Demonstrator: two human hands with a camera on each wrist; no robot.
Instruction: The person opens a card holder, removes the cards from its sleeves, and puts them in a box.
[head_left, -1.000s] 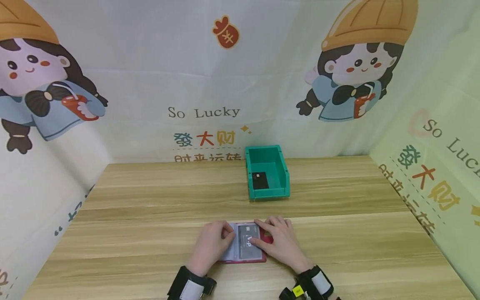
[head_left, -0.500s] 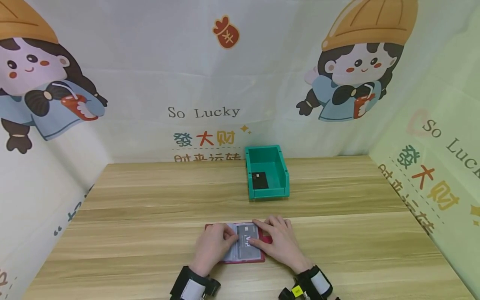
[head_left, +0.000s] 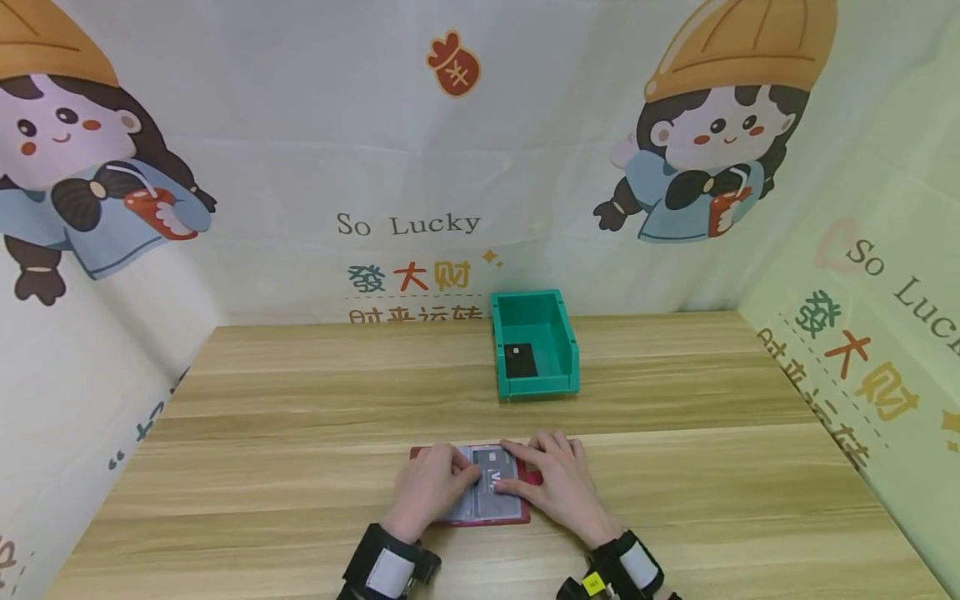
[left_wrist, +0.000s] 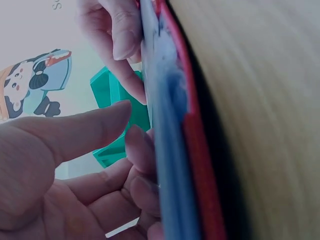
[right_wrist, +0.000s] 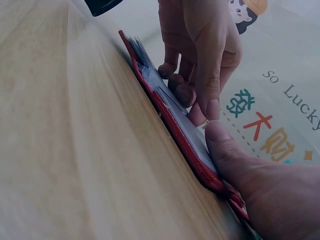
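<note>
An open red card holder [head_left: 491, 523] with clear plastic pages lies on the table. Under or on the right-hand page shows a grey card [head_left: 491, 502] with white lettering. My left hand [head_left: 429, 485] is bent over the left page, its fingertips touching near the card's left edge. In the left wrist view a small gap separates the thumb [left_wrist: 117, 116] from the forefinger. My right hand [head_left: 558, 482] lies at the holder's right side. Its thumb presses on the card, and its forefinger reaches the holder's top edge. The left wrist view shows the red cover [left_wrist: 200, 175] edge-on.
Behind the holder, a green bin [head_left: 561, 362] stands at the back of the wooden table [head_left: 300, 400], with a black card [head_left: 520, 361] in it. A printed white cloth [head_left: 300, 167] hangs behind. Black straps with cameras sit on both wrists.
My left fingertips have slid slightly right, onto the card's left edge. The holder has shifted a little left, and my right hand has moved slightly left with it.
</note>
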